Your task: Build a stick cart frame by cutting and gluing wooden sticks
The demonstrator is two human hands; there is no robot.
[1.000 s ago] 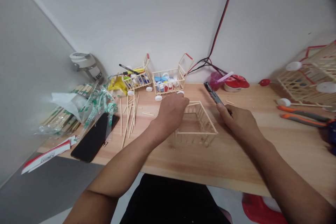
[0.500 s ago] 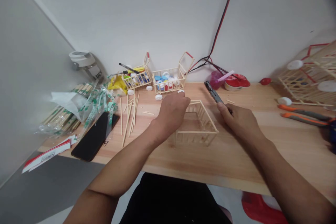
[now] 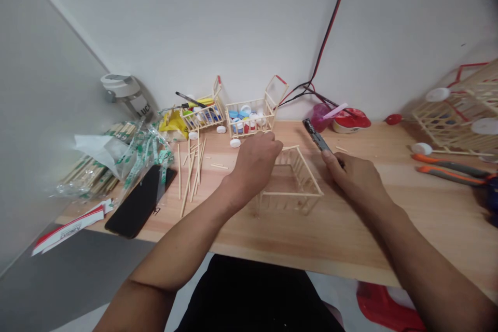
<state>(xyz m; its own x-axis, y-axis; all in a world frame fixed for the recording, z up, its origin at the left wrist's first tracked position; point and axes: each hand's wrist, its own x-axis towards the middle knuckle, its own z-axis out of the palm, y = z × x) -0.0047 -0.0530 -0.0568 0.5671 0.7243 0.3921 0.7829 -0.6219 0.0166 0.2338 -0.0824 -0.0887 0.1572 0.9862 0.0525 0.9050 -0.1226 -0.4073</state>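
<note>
A small open basket frame of thin wooden sticks (image 3: 291, 194) sits on the tabletop between my hands. My left hand (image 3: 259, 158) is closed at the frame's far left corner. Its fingertips are turned away, so what they pinch is hidden. In my right hand (image 3: 356, 176), to the right of the frame, is a narrow grey-and-black tool (image 3: 317, 136), held along the thumb with its dark end pointing up and left, apart from the frame. Several loose wooden sticks (image 3: 192, 171) lie left of my left hand.
Two stick-built carts (image 3: 249, 124) holding coloured caps stand near the wall. At left are bagged sticks (image 3: 95, 174), a phone (image 3: 138, 205) and a bottle (image 3: 130, 96). A red-topped container (image 3: 351, 122), orange-handled pliers (image 3: 451, 171) and a larger stick structure (image 3: 443, 119) are right.
The view has shifted very slightly. Both hands, the basket frame and the tool keep nearly the same positions.
</note>
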